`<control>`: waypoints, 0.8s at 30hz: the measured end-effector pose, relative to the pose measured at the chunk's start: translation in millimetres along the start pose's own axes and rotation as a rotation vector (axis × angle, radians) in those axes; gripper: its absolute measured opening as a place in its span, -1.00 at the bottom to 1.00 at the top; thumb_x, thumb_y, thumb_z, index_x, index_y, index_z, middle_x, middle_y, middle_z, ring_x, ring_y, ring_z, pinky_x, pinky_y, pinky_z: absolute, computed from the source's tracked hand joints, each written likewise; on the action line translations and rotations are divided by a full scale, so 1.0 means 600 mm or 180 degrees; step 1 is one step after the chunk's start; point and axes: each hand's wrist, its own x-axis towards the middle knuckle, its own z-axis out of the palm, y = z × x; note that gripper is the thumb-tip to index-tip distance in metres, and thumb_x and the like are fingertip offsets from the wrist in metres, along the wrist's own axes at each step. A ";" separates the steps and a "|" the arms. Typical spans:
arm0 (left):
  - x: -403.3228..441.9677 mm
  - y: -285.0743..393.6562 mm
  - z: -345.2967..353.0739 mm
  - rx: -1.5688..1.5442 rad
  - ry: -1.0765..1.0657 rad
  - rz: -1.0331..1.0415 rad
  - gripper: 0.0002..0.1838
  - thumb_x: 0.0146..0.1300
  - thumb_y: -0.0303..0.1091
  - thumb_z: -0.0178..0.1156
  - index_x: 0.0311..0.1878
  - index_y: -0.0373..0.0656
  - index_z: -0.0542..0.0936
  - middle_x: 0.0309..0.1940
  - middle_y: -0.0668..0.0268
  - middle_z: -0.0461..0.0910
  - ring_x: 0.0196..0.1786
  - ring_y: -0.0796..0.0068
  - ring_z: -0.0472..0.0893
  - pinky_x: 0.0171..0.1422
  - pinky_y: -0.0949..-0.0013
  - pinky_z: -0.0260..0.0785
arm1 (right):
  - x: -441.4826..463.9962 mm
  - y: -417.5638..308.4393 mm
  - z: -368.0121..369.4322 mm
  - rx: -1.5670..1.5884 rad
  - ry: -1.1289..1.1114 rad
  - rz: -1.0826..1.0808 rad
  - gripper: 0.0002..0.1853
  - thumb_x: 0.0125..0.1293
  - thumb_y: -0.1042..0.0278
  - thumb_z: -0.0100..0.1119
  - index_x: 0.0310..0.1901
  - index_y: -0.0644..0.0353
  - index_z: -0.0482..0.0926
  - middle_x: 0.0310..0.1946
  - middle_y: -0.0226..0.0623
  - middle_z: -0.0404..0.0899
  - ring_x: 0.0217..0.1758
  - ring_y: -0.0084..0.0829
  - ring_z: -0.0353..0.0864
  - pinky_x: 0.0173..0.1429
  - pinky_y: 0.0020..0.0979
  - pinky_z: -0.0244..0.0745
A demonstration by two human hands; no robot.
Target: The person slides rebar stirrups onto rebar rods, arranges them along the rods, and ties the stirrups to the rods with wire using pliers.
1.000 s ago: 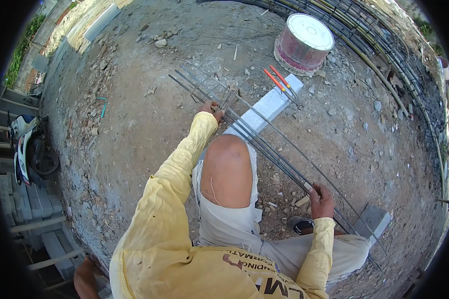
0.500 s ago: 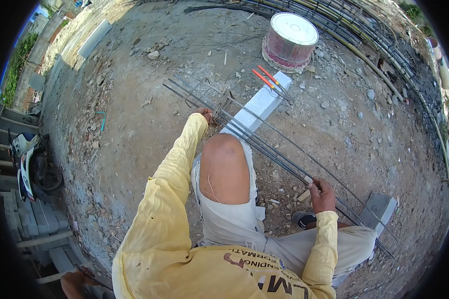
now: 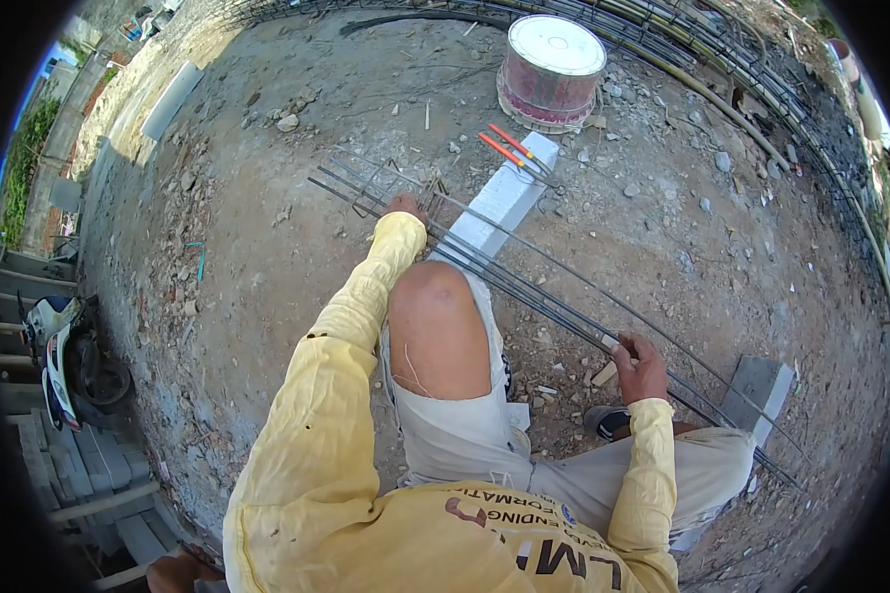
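Note:
Long thin steel bars (image 3: pixel 544 298) run diagonally from upper left to lower right, resting across a pale concrete beam (image 3: pixel 504 203) and a shorter grey concrete block (image 3: pixel 756 395). Around their upper-left part sit bent wire stirrups (image 3: pixel 437 190). My left hand (image 3: pixel 405 205) is closed at these stirrups, its fingers partly hidden. My right hand (image 3: pixel 641 368) has its thumb and fingers curled on the bars farther down; a small whitish bit shows at its fingertips, too small to name. Pincers (image 3: pixel 512 148) with orange-red handles lie on the beam's far end.
An upturned pinkish bucket (image 3: pixel 552 74) stands beyond the beam. More rebar (image 3: pixel 702 74) lies at the upper right. A parked motorbike (image 3: pixel 69 361) and stacked blocks (image 3: pixel 89 445) are at left. Part of another person (image 3: pixel 173 571) shows at lower left. Rubble covers the ground.
My left hand has shifted slightly up along the bars near the stirrups, more covered by its sleeve. My right hand stays on the bars. The view has turned a little.

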 end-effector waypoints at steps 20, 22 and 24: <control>-0.013 0.014 -0.051 -0.0020 -0.0368 0.0253 -0.47 -0.01 -0.18 0.35 0.00 -0.28 0.48 -0.21 0.05 0.63 -0.14 0.01 0.62 -0.02 0.08 0.46 | 0.010 -0.006 0.018 0.0241 -0.0258 0.0220 -0.70 0.23 0.34 0.23 -0.04 0.31 0.60 -0.21 -0.08 0.65 -0.17 -0.27 0.65 -0.01 -0.33 0.50; -0.011 0.006 -0.055 -0.0606 -0.0379 0.0234 -0.49 -0.04 -0.21 0.37 -0.04 -0.28 0.50 -0.27 0.11 0.63 -0.20 0.12 0.63 -0.07 0.14 0.46 | 0.015 -0.022 0.027 0.0459 -0.0367 0.0265 -0.69 0.25 0.33 0.22 -0.04 0.32 0.59 -0.20 -0.11 0.66 -0.15 -0.33 0.65 0.00 -0.36 0.50; 0.006 0.001 -0.057 -0.1289 -0.0551 0.0127 -0.51 -0.07 -0.24 0.38 -0.07 -0.27 0.51 -0.29 0.16 0.63 -0.22 0.24 0.62 -0.10 0.23 0.47 | 0.025 -0.040 0.041 0.0683 -0.0514 0.0281 -0.69 0.26 0.32 0.22 -0.03 0.32 0.59 -0.21 -0.15 0.67 -0.14 -0.41 0.64 0.01 -0.39 0.50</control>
